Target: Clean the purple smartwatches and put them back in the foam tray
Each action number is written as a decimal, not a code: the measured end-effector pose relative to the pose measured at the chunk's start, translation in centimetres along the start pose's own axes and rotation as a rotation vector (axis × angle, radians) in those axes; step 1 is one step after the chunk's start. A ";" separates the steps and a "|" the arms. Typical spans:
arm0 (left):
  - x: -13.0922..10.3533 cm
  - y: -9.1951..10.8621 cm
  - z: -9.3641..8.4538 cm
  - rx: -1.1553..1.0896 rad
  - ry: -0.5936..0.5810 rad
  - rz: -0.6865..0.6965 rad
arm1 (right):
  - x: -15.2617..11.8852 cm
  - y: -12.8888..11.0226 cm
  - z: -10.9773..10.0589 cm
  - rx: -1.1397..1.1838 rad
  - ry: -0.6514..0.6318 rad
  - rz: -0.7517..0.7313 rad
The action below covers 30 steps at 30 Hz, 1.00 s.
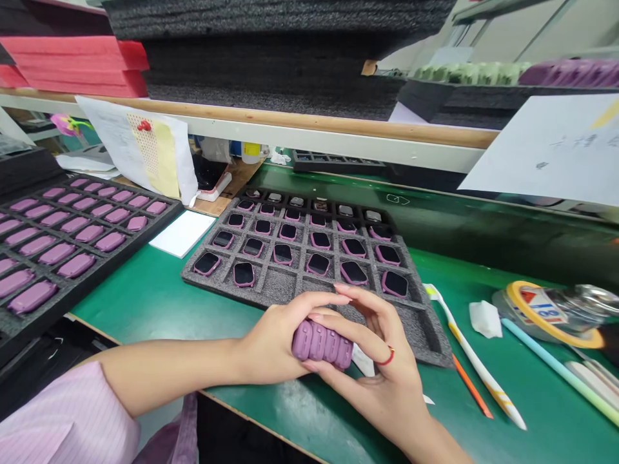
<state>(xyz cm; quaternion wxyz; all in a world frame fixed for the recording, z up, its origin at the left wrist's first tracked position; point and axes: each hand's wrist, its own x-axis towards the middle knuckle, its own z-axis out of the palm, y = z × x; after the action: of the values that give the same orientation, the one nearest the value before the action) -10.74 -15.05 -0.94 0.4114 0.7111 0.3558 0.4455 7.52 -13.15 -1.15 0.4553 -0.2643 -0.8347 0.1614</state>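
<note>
A short row of several purple watch cases (322,343), pressed side by side, is held between my hands above the front edge of the foam tray. My left hand (278,341) is closed around its left end and back. My right hand (382,351), with a red ring on one finger, has its thumb and a finger against the row; another finger reaches out past it. Just behind my hands lies a dark grey foam tray (278,283) with purple-framed, black-screened watches (318,264) in its compartments. Part of its front row is hidden by my fingers.
At left stands another tray (104,264) of purple cases. White paper (182,233) lies between the trays. A toothbrush (476,354), an orange stick (472,386), a blue-green tube (556,367) and a jar with yellow tape (546,316) sit at right. A shelf edge (290,132) runs overhead.
</note>
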 end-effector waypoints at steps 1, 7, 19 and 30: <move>0.0 0.0 0.0 0.000 0.003 -0.010 | 0.0 0.0 0.0 -0.004 0.000 0.004; 0.2 0.2 0.2 -0.114 -0.016 -0.169 | 0.5 -0.2 -1.0 0.058 -0.048 0.042; 0.5 -0.1 -0.2 -0.059 -0.041 -0.278 | 0.1 10.1 -11.3 -0.751 0.242 0.744; 0.7 -0.7 -0.2 -0.069 -0.018 -0.153 | -0.5 11.3 -11.6 -0.686 0.270 0.725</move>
<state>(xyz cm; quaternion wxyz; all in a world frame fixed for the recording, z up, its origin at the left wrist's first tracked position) -10.81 -14.07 -1.32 0.4715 0.6715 0.3897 0.4182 20.88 -3.97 -1.13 0.3610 -0.6891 -0.6283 -0.0096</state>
